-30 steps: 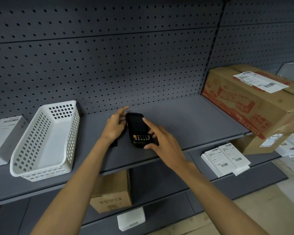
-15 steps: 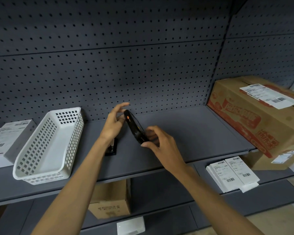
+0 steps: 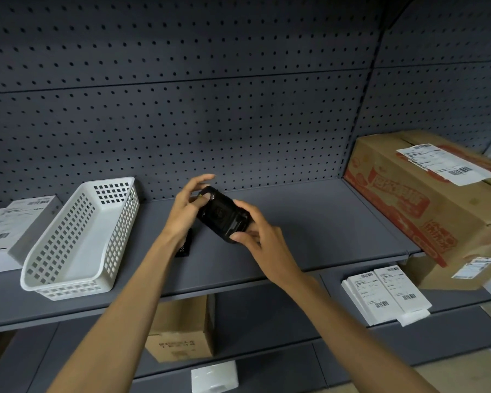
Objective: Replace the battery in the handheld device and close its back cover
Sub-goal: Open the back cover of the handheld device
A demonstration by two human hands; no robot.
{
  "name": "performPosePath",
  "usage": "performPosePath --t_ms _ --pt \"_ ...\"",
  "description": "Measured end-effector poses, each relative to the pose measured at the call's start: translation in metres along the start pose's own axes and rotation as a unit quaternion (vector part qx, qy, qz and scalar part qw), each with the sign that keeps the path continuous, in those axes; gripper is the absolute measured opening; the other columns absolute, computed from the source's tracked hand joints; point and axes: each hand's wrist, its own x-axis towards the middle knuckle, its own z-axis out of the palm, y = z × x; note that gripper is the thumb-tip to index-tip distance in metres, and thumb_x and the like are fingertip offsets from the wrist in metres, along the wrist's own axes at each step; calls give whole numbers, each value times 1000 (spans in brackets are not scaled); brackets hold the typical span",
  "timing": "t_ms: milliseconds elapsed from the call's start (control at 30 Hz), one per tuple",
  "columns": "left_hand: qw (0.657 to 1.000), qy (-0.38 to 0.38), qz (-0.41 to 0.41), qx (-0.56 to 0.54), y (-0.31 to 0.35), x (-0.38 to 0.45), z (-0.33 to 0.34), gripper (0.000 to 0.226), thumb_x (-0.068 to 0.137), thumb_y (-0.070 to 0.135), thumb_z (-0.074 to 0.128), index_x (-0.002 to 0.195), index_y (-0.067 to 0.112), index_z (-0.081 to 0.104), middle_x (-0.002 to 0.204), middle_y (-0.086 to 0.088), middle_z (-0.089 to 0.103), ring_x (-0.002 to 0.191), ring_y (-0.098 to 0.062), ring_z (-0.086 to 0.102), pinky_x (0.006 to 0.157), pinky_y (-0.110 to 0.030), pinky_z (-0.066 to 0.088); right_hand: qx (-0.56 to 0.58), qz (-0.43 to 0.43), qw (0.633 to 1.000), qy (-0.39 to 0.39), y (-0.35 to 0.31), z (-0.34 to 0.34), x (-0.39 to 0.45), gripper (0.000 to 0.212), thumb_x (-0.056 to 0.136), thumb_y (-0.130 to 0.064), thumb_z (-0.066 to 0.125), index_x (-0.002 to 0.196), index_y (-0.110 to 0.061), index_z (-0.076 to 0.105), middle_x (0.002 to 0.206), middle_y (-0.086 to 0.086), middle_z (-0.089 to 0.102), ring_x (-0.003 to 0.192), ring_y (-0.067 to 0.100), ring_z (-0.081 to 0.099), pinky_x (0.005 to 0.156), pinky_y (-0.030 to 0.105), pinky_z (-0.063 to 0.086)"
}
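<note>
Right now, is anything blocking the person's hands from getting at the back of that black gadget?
Nothing visible does. Both the left hand and right hand already hold the handheld device, back side up, above the shelf. A small black piece lies beside it, clear.

Basket (image 3: 77, 239) on shelf (image 3: 323, 222) at left, handheld device (image 3: 223, 215) mid-shelf, cardboard box (image 3: 425, 199) at right

I am seeing the black handheld device (image 3: 224, 214) lying back-up and tilted above the middle of the grey shelf (image 3: 309, 222), its cover facing me, while a small black battery (image 3: 185, 245) is lying flat on the shelf just left of it.
</note>
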Motion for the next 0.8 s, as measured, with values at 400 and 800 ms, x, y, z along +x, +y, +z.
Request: performPosePath --t_ms 400,800 --pt "997 -81 -11 -7 -13 10 17 39 95 7 59 132 19 59 123 -6 66 112 -11 61 85 -13 51 -138 57 989 15 9 -8 -3 62 69 -59 70 120 -30 51 118 -11 58 108 6 55 86 35 54" --pt "977 -198 17 80 -27 33 35 38 94 1 58 131 10 57 122 -3 65 108 -3 63 86 -14 50 -305 62 950 6 30 -11 -8 71 61 -73 68 114 -28 52 109 -11 65 106 14 55 84 34 43"
